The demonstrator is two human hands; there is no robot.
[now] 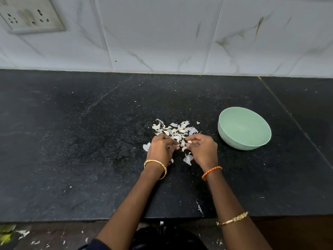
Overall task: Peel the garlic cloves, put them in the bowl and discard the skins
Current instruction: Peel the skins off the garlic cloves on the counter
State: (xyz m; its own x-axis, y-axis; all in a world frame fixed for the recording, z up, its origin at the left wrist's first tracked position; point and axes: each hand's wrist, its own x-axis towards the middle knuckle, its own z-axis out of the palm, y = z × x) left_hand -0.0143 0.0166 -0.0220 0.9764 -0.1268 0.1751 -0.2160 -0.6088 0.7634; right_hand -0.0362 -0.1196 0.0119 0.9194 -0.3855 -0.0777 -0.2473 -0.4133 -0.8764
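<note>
black speckled stone counter (90, 159). white marble-look tiled wall (162, 33) behind. switch-and-socket plate (30, 15) on wall, upper left. green scraps (6, 233) on floor, lower left.

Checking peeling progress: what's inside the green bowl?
The visible inside of the green bowl shows only bare surface, no garlic cloves. Its near wall hides the part of the bottom closest to the person, so a clove lying there cannot be ruled out.

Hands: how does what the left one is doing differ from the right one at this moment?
The left hand lies knuckles-up at the left edge of the garlic skins, its fingers curled over scraps; whether it holds anything is hidden. The right hand pinches a small pale clove at its fingertips and sits nearer the green bowl. Both hover low over the black counter, fingertips almost meeting.
</note>
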